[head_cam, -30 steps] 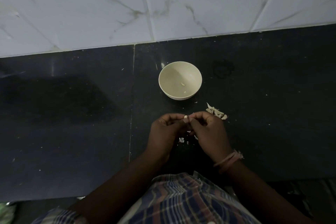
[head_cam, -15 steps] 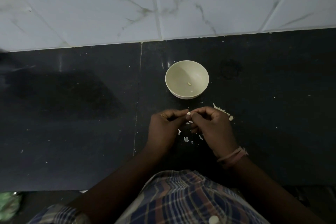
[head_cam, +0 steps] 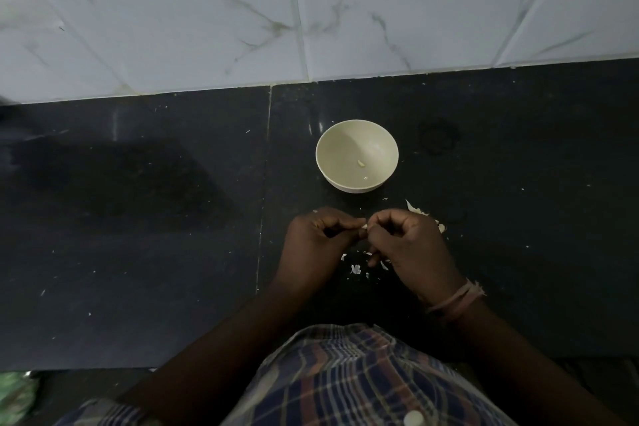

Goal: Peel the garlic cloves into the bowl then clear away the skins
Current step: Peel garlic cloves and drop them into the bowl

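Both hands, left hand [head_cam: 316, 239] and right hand [head_cam: 411, 242], pinch one garlic clove [head_cam: 364, 226]; the bowl [head_cam: 357, 155] holds little, and skins [head_cam: 355, 268] litter the counter [head_cam: 138, 218].

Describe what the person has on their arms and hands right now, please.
Both hands are bare, with no gloves or rings that I can make out. The right hand has a pinkish thread band wound round its wrist, with a frayed end. The left hand and its wrist carry nothing. Both forearms are uncovered. A plaid shirt in blue, brown and white shows below, with a pale button.
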A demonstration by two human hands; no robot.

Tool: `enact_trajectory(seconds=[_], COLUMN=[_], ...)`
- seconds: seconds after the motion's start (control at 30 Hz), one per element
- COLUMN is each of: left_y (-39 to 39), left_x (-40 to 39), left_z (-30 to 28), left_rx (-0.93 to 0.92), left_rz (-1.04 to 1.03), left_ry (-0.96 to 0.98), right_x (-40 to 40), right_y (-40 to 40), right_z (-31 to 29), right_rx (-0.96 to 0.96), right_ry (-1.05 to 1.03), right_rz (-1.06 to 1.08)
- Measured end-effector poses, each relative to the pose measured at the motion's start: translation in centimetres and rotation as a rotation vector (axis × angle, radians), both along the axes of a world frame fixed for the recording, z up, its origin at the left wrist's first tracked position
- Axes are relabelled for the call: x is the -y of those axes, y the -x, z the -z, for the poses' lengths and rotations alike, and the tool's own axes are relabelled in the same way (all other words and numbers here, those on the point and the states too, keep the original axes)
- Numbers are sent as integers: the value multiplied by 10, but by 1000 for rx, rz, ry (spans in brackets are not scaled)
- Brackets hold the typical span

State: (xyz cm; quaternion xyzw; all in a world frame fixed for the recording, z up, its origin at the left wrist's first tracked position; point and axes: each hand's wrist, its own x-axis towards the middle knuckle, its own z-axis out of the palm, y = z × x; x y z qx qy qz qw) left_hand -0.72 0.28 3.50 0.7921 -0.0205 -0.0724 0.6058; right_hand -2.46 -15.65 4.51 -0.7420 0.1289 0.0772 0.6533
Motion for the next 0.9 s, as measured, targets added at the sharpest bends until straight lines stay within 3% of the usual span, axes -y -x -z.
enact_trajectory(seconds=[0.23,0.4,0.5,0.63,0.8,0.9], left_y=[-5,-2,1,3,6,5], left_x=[0,0,0,1,3,1], left_z=[-2,-4,-2,0,8,10], left_rx=[25,-79,-171,-263,-412,-471], left_rz=[31,40,33,-48,-200,-223], left_ry=[-19,42,178,355,702,813], right_x=[-5,-4,-6,-12,-16,-15], right_y=[-1,-3,-6,-6,-5,-3], right_z=[-4,-5,-4,1,8,13], right_rx=[69,34,-14,-112,-172,-209], right_ry=[102,130,82,-131,-236,-247], right_rz=[1,-11,-13,74,128,171])
